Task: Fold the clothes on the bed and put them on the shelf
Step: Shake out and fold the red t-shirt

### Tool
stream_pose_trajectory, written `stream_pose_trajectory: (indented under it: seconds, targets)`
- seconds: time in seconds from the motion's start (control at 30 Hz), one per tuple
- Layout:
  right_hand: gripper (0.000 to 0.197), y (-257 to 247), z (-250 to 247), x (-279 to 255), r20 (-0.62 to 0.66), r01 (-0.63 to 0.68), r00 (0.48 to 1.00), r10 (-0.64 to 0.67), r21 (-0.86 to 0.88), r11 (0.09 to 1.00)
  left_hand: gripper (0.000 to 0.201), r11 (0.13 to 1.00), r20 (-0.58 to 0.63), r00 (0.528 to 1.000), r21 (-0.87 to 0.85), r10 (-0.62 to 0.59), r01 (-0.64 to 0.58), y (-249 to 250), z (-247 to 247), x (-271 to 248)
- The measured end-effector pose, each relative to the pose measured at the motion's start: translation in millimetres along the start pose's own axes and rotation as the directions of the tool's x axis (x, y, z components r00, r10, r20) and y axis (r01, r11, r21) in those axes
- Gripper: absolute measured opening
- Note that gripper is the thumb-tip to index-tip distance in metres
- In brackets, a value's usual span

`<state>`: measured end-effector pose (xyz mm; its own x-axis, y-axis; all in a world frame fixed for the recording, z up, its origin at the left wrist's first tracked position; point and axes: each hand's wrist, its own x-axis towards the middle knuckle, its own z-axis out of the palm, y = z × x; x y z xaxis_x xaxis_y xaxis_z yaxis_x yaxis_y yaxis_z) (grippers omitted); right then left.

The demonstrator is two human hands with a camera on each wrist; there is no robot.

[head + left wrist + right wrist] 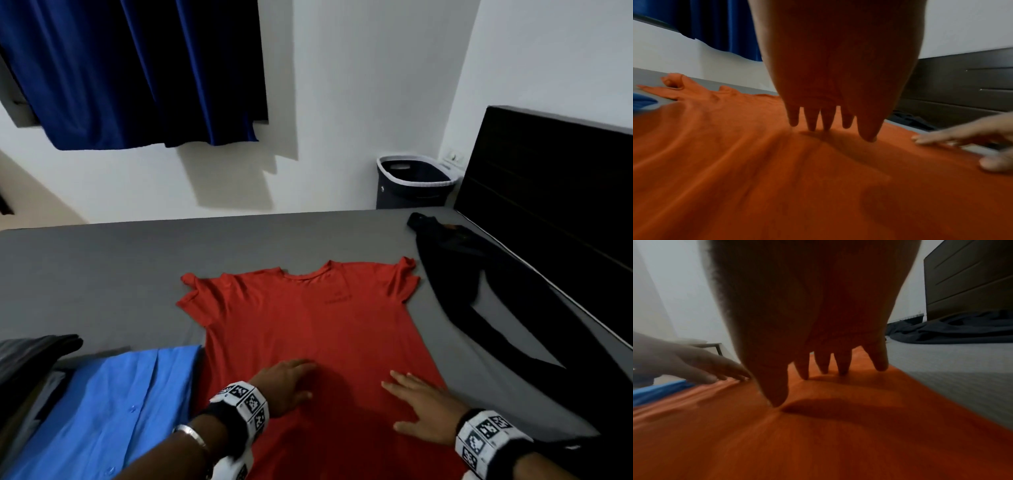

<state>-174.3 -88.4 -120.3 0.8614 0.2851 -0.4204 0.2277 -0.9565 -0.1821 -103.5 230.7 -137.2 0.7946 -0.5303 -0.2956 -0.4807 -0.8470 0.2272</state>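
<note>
A red T-shirt (308, 329) lies spread flat on the grey bed (102, 267), collar toward the far wall and both sleeves out. My left hand (286, 383) lies flat on its lower left part, fingers straight. My right hand (421, 407) lies flat on the lower right part, fingers spread. In the left wrist view my left hand (830, 126) has its fingertips on the red cloth (756, 170). The right wrist view shows my right hand (826, 379) pressing the same shirt (818, 443). Neither hand grips any cloth.
A blue button shirt (102, 411) lies to the left of the red one, with dark folded clothes (30, 356) beyond it. Black trousers (479, 284) stretch along the bed's right side by the dark headboard (548, 178). A laundry basket (414, 181) stands against the wall.
</note>
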Motion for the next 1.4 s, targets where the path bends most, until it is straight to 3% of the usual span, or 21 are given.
stream_pose_trajectory:
  seconds: [0.1, 0.2, 0.27, 0.4, 0.53, 0.6, 0.7, 0.77, 0.83, 0.97, 1.07, 1.17, 1.3, 1.4]
  targets:
    - [0.084, 15, -8, 1, -0.081, -0.002, 0.997, 0.006, 0.05, 0.999, 0.049, 0.995, 0.025, 0.999, 0.095, -0.031, 0.028, -9, -7, 29]
    - [0.103, 24, -12, 4, 0.087, -0.041, 0.995, 0.041, 0.001, 0.999, 0.04, 0.993, 0.009, 0.998, 0.093, -0.067, 0.066, -10, -36, 64]
    - [0.107, 22, -15, 14, 0.144, -0.055, 0.988, 0.061, -0.042, 0.998, 0.036, 0.997, -0.016, 0.999, 0.07, -0.043, 0.044, -4, -56, 93]
    - [0.07, 16, -21, 35, 0.207, -0.02, 0.977, 0.051, -0.15, 0.989, 0.026, 0.998, -0.072, 0.995, 0.0, 0.067, -0.067, 28, -81, 164]
    - [0.049, 47, -38, 42, -0.077, -0.115, 0.989, 0.125, 0.12, 0.986, 0.026, 0.99, -0.12, 0.983, -0.01, 0.139, -0.141, 61, -91, 230]
    - [0.032, 71, -49, 61, -0.22, -0.175, 0.948, 0.232, 0.25, 0.952, 0.027, 0.989, -0.137, 0.98, 0.003, 0.146, -0.147, 66, -96, 259]
    - [0.018, 100, -67, 106, -0.386, -0.13, 0.843, 0.374, 0.53, 0.838, 0.032, 0.991, -0.146, 0.98, 0.003, 0.136, -0.137, 61, -102, 297]
    - [0.034, 116, -80, 139, -0.394, -0.056, 0.826, 0.404, 0.656, 0.753, 0.039, 0.994, -0.156, 0.982, 0.014, 0.109, -0.108, 52, -105, 322]
    - [0.045, 125, -90, 170, -0.369, 0.007, 0.844, 0.389, 0.733, 0.68, 0.048, 0.995, -0.156, 0.983, 0.013, 0.1, -0.099, 42, -106, 342]
    - [0.047, 136, -94, 217, -0.281, 0.02, 0.874, 0.396, 0.836, 0.548, 0.058, 0.984, -0.102, 0.98, 0.061, 0.17, -0.165, 28, -91, 371]
    - [0.056, 142, -89, 235, -0.235, -0.091, 0.824, 0.516, 0.843, 0.53, 0.058, 0.982, -0.135, 0.973, 0.074, 0.185, -0.176, 20, -83, 379]
    - [0.059, 147, -80, 238, -0.273, -0.212, 0.743, 0.612, 0.77, 0.601, 0.056, 0.979, -0.098, 0.977, 0.085, 0.192, -0.184, 14, -84, 383]
    - [0.045, 151, -79, 233, -0.374, -0.005, 0.775, 0.51, 0.803, 0.596, 0.062, 0.98, -0.059, 0.983, 0.109, 0.177, -0.169, 12, -84, 386]
    - [0.027, 158, -76, 228, -0.432, 0.083, 0.681, 0.591, 0.848, 0.524, 0.066, 0.978, -0.048, 0.983, 0.121, 0.178, -0.171, 12, -86, 386]
